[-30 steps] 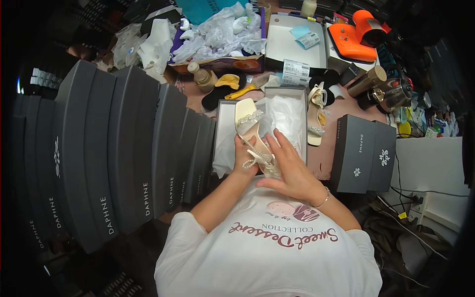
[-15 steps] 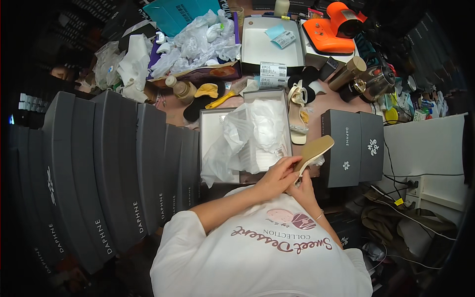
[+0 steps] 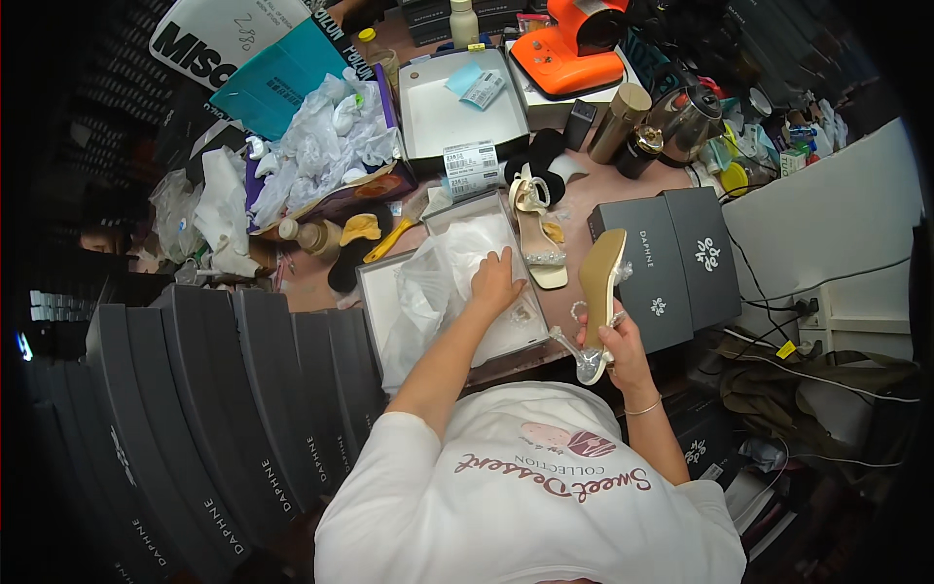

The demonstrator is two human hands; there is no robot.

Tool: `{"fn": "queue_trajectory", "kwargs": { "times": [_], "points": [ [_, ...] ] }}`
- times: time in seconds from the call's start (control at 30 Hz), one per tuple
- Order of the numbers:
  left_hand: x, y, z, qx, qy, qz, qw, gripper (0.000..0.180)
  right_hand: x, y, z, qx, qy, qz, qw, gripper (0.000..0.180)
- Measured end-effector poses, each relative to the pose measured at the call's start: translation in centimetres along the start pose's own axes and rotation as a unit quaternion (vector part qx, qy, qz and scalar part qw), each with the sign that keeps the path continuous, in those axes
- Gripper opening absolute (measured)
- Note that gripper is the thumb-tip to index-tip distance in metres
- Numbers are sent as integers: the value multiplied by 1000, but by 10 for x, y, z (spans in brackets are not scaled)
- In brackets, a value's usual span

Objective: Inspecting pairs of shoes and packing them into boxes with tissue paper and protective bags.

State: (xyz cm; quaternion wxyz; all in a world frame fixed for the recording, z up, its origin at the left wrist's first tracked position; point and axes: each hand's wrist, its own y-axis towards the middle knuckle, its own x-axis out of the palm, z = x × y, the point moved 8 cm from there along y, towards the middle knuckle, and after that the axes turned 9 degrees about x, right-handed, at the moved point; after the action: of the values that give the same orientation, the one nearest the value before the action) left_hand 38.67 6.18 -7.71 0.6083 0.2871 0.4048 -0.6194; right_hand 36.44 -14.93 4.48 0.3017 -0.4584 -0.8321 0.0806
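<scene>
My right hand (image 3: pixel 628 346) grips a sandal (image 3: pixel 601 287) near its heel. The sole faces me and the toe points up. Clear wrap covers the heel, and pearl-like beads show along the straps. My left hand (image 3: pixel 498 282) reaches into an open shoe box (image 3: pixel 520 346), its fingers apart and resting on white tissue paper (image 3: pixel 472 238). The fingertips are partly lost against the paper. A matching cream sandal (image 3: pixel 543 248) with a beaded strap lies just right of the box.
Dark shoe boxes (image 3: pixel 253 399) stand in a row at left; more boxes (image 3: pixel 642 268) lie at right. Behind are a carton of crumpled plastic (image 3: pixel 326 146), a grey-white tray (image 3: pixel 428 107), an orange machine (image 3: pixel 569 58) and a tumbler (image 3: pixel 620 122). A yellow-handled brush (image 3: pixel 389 240) lies near the box.
My left hand has left the sandal and moved up-left onto the tissue paper. The right hand now holds the sandal alone, turned more upright. The whole view has shifted and tilted.
</scene>
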Motion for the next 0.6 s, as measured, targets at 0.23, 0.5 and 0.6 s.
{"fn": "queue_trajectory", "kwargs": {
  "times": [0.23,0.5,0.6],
  "points": [
    [-19,-8,-49,-87,-278,171,941,14,-12,-17,13,33,-13,-28,999,62],
    [-128,-66,-33,-54,-339,257,903,15,69,-8,-16,167,-5,-301,939,51],
    [-168,-90,21,100,-395,262,875,16,111,21,-4,203,17,-313,928,45]
  ]
}}
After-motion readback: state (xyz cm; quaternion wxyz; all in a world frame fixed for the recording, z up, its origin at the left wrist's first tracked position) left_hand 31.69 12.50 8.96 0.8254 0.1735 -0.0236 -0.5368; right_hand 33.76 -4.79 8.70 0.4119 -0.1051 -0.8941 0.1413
